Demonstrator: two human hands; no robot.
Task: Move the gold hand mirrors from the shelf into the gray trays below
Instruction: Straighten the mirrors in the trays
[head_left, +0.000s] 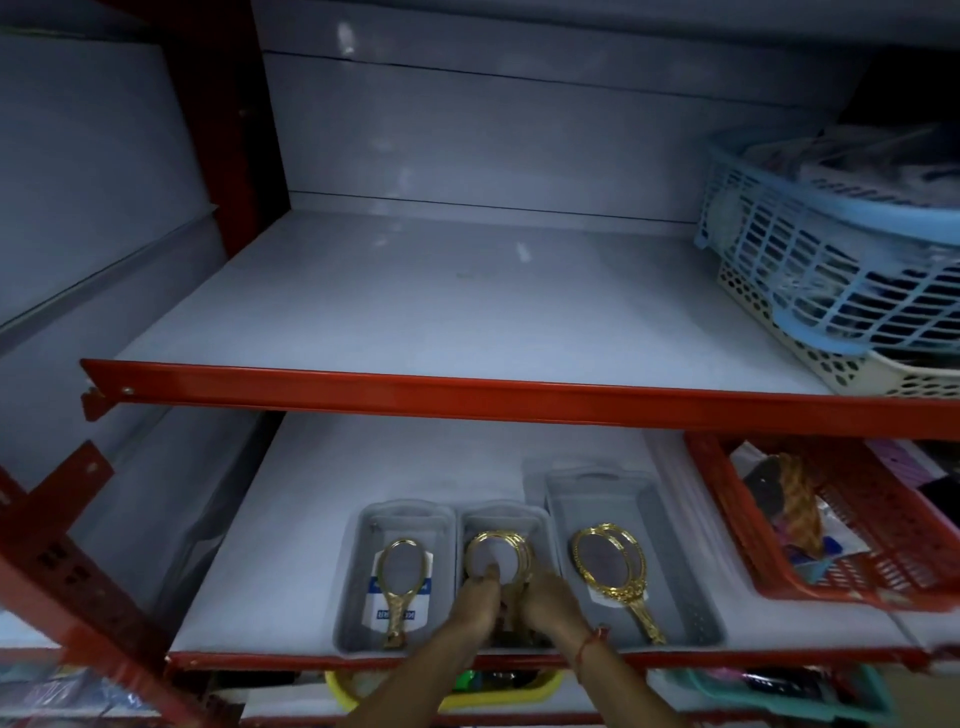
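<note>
Three gray trays stand side by side on the lower shelf. The left tray (358, 571) holds one narrow gold hand mirror (399, 582) lying on a white and blue label. The middle tray (503, 512) holds round gold mirrors (498, 553) stacked together. My left hand (480, 597) and my right hand (550, 600) are both in this tray, closed around the mirrors' handles, the left thumb on the glass. The larger right tray (691, 587) holds oval gold mirrors (610, 566) overlapping each other. The upper shelf (441, 306) shows no mirrors.
A blue basket (810, 260) sits on a cream basket (841, 369) at the upper shelf's right end. A red basket (841, 530) of goods stands right of the trays. Red shelf rails (467, 397) cross the view. A yellow tray (452, 688) lies on the shelf below.
</note>
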